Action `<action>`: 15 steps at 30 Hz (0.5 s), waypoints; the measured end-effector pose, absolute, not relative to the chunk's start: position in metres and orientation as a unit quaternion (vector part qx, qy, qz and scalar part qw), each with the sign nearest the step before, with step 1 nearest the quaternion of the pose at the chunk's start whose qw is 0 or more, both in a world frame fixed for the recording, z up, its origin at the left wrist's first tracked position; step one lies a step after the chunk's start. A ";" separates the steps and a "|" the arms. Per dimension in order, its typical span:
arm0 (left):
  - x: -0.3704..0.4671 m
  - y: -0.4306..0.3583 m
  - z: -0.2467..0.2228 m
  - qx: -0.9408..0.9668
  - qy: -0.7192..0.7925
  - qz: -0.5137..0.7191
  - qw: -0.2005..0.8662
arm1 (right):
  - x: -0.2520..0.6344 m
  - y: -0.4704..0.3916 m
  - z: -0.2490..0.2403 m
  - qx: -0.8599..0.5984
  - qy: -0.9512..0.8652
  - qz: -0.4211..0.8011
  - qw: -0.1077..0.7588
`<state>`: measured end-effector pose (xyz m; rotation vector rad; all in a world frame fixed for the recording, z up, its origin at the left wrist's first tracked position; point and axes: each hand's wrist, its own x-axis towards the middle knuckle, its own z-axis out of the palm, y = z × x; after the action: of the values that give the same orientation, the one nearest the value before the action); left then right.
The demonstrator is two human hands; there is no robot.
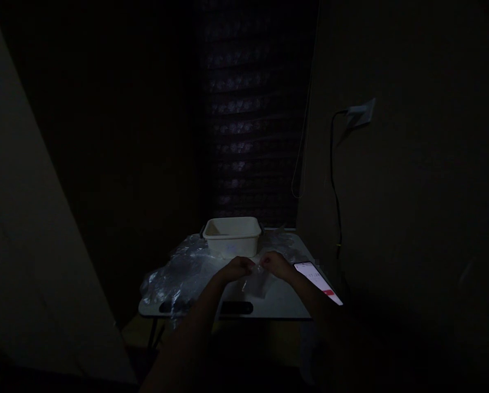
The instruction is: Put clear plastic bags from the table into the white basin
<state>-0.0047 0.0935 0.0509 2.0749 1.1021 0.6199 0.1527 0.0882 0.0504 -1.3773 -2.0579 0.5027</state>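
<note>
Both hands meet over the front half of a small white folding table [285, 305]. A clear plastic bag [256, 283] hangs between them. My left hand [240, 266] pinches its upper left edge, and the fingers of my right hand [276, 265] are closed on its upper right. Whether anything lies inside the bag is too dark to tell. Just beyond the hands stands a white plastic tub [233, 246] with dark side handles. To the left of my left hand spreads a heap of clear plastic bags [179, 273].
A phone with a lit screen [318, 283] lies at the table's right edge. More clear plastic [283, 240] is behind my right hand. A black cord [333, 169] runs down from a wall socket [361, 113] at right. A dark window blind [244, 125] hangs behind the table.
</note>
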 end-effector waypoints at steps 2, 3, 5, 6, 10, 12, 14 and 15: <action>-0.002 0.095 0.049 0.776 0.416 0.272 0.389 | 0.154 0.089 0.053 -0.522 -0.757 0.203 0.336; -0.001 0.095 0.049 0.766 0.410 0.287 0.403 | 0.154 0.089 0.054 -0.525 -0.748 0.210 0.348; 0.000 0.094 0.050 0.756 0.401 0.311 0.413 | 0.154 0.089 0.055 -0.528 -0.734 0.227 0.362; 0.001 0.094 0.050 0.756 0.397 0.320 0.409 | 0.154 0.089 0.056 -0.526 -0.731 0.235 0.366; 0.005 0.091 0.053 0.767 0.387 0.333 0.387 | 0.152 0.088 0.060 -0.493 -0.735 0.252 0.391; 0.006 0.091 0.053 0.770 0.383 0.342 0.379 | 0.151 0.086 0.063 -0.475 -0.739 0.253 0.406; 0.006 0.092 0.052 0.773 0.376 0.345 0.376 | 0.151 0.085 0.066 -0.460 -0.738 0.253 0.424; 0.007 0.092 0.051 0.773 0.373 0.343 0.382 | 0.151 0.085 0.066 -0.454 -0.736 0.251 0.435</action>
<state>0.0067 0.0920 0.0511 1.9709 0.9520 0.8747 0.1511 0.0850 0.0662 -1.1311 -1.8311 0.6261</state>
